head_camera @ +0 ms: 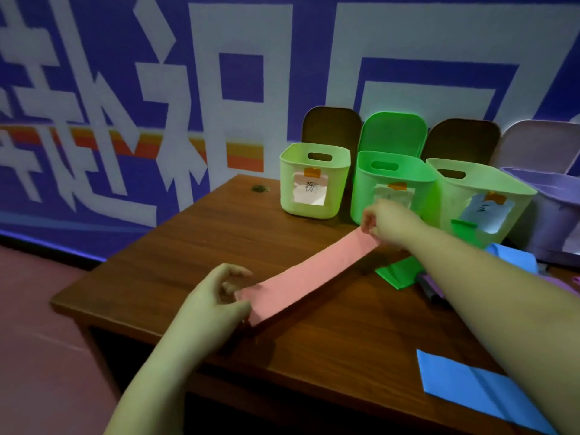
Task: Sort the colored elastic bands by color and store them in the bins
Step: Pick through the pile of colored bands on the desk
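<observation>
Band (309, 277), pink: soft, light, stretchy; pinched taut at both ends by L hand (216, 296) & R hand (387, 222); best gripped at ends.

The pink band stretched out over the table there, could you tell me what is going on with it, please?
A person holds the pink band taut over the wooden table, the left hand gripping its near end and the right hand pinching its far end in front of the bright green bin. It is not yet in any bin. A green band and a blue band lie on the table. Four labelled bins stand in a row by the wall.
</observation>
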Tool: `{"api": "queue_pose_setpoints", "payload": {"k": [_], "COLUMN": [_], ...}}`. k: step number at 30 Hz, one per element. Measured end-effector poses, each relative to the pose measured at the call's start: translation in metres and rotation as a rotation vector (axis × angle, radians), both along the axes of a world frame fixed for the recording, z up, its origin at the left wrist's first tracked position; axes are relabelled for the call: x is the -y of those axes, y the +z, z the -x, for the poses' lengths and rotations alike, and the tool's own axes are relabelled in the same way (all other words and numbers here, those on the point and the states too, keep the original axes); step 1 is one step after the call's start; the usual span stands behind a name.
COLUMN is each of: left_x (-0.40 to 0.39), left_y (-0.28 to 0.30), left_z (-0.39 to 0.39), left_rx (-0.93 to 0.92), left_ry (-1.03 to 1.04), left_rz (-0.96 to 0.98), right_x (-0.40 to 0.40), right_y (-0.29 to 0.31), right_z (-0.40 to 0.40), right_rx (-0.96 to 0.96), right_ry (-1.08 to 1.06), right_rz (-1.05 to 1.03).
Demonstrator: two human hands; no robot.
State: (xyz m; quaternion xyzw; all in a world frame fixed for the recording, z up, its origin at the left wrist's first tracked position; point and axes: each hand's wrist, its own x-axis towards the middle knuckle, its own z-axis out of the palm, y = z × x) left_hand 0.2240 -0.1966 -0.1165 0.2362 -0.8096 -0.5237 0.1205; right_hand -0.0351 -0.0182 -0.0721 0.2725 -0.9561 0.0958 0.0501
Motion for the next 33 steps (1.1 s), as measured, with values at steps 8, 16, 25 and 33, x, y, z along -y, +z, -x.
{"api": "queue_pose_setpoints", "payload": {"k": [8, 16, 25, 33], "left_x": [0.025, 0.040, 0.045, 0.044], "left_y": [-0.002, -0.004, -0.008, -0.002], "left_z": [0.011, 0.021, 0.017, 0.022], "left_rx": [0.212, 0.311, 0.323, 0.286], "left_ry": [-0.092, -0.125, -0.126, -0.056], "left_rz": [0.031, 0.081, 0.340, 0.385], "right_x": [0.082, 0.123, 0.129, 0.100], "right_y": [-0.019, -0.031, -0.056, -0.049], "right_z": [0.032, 0.052, 0.056, 0.033], "right_rx": [0.055, 0.123, 0.136, 0.174], "right_ry": [0.073, 0.162, 0.186, 0.204], "right_rz": [0.003, 0.045, 0.027, 0.041]}}
